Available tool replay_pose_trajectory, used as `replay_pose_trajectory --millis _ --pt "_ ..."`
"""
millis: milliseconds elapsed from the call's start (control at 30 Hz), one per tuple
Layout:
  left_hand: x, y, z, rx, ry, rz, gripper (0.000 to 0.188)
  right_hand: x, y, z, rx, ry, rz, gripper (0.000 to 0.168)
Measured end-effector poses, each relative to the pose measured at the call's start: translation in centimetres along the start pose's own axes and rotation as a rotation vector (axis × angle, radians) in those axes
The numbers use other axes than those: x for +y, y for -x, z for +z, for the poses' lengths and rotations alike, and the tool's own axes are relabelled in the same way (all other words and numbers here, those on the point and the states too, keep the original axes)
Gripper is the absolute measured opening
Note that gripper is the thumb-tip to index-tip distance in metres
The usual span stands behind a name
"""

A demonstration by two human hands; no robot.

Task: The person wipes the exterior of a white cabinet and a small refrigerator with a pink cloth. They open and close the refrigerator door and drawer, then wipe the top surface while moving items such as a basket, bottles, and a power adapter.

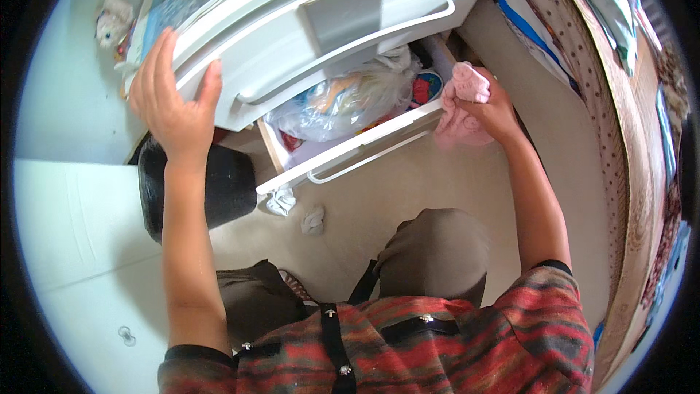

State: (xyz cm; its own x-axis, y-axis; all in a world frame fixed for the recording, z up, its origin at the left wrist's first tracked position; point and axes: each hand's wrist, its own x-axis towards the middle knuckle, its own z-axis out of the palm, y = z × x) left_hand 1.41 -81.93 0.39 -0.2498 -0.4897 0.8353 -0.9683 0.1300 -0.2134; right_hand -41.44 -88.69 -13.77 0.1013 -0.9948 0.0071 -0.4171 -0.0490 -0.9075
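Observation:
My right hand [495, 115] grips a soft pink cloth item [467, 87], perhaps a plush toy or a garment. Its lower part hangs blurred beside the right end of a pulled-out white drawer [350, 149]. Inside that drawer lies a clear plastic bag [350, 101] with colourful contents. A blue and red item [425, 87] sits at the drawer's right end. My left hand [178, 96] is at the left corner of the white chest of drawers [262, 49], fingers and thumb apart, holding nothing. Whether it presses on the chest cannot be told.
A black bin [229, 186] stands left of the open drawer. Crumpled white tissues [281, 201] lie on the floor before it. A white door or panel [87, 241] is at the left. To the right runs a wooden-edged bed [629, 175] with fabrics. A white plush toy [114, 22] is at upper left.

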Motion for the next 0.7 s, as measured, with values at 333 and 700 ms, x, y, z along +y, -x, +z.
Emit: replay_pose_trajectory --millis 333,700 --pt "0.2 0.1 0.4 -0.041 0.011 -0.051 0.056 2.9 2.8 3.5 0.33 -0.144 -0.348 0.062" --pt "0.4 -0.2 0.7 0.011 -0.004 0.03 0.051 6.2 4.3 6.3 0.572 -0.169 -0.116 0.061"
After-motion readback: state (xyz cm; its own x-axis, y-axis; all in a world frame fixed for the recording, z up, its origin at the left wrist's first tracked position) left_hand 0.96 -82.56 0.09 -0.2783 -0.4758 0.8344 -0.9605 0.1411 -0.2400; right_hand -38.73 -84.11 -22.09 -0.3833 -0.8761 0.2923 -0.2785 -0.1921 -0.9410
